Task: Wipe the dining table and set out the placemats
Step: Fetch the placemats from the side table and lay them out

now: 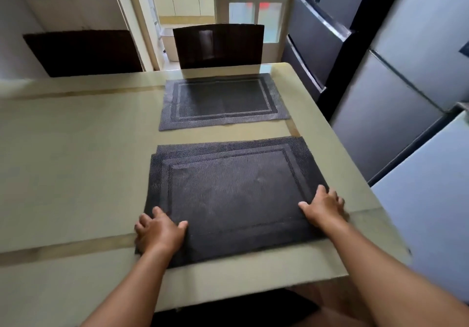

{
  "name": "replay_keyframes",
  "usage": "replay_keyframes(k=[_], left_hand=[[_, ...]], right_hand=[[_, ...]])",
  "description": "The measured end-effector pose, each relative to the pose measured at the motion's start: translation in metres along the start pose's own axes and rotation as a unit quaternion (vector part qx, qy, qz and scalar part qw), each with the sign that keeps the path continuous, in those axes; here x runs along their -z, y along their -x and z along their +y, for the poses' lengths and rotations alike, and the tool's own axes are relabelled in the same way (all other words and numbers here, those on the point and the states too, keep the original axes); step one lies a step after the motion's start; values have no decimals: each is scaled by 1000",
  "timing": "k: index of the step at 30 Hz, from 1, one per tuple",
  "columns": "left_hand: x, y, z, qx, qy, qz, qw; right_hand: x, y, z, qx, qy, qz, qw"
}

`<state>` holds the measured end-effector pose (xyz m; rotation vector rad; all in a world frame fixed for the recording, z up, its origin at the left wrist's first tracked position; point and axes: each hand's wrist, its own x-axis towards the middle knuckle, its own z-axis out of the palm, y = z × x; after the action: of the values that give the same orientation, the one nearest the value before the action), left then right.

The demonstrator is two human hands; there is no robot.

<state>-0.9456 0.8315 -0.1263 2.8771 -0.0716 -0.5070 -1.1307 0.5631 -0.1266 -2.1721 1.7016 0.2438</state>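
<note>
Both forearms reached forward over the near edge of the dining table [76, 174], palms turned down. The left hand [158, 231] lay flat on the near left corner of the stack of placemats [233, 199], fingers loosely spread and curled slightly over the stack's left edge, thumb pointing inward across the weave; it pressed rather than gripped. The right hand [323, 203] rested likewise on the stack's right edge, fingers splayed outward onto the rim, thumb stretched toward the middle, nothing clasped in it.

The stack sat near the table's near right corner, its dark mats slightly fanned, so that offset edges showed along the far and left sides. Beyond the stack, apart from it, a single placemat [223, 100] lay flat near the table's far edge. Past that edge stood a dark chair [218, 46], and to the right of the table stood grey refrigerators [380, 98].
</note>
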Motion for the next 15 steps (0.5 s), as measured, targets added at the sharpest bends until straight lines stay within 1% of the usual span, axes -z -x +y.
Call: replay_keyframes(k=[2, 3, 6, 8, 11, 15], left_hand=[[0, 3, 2, 19, 14, 5, 1000], [7, 5, -5, 42, 31, 14, 999], [10, 4, -6, 76, 46, 4, 996], [10, 2, -8, 84, 53, -6, 995], [10, 0, -7, 69, 67, -6, 995], [14, -3, -1, 20, 72, 38, 996]], right_hand=[[2, 2, 6, -11, 2, 11, 1000], [2, 6, 1, -2, -5, 16, 1000], [7, 5, 3, -34, -24, 16, 999], [11, 5, 3, -45, -26, 8, 999], [17, 3, 1, -57, -42, 1, 998], [18, 2, -5, -42, -52, 15, 998]])
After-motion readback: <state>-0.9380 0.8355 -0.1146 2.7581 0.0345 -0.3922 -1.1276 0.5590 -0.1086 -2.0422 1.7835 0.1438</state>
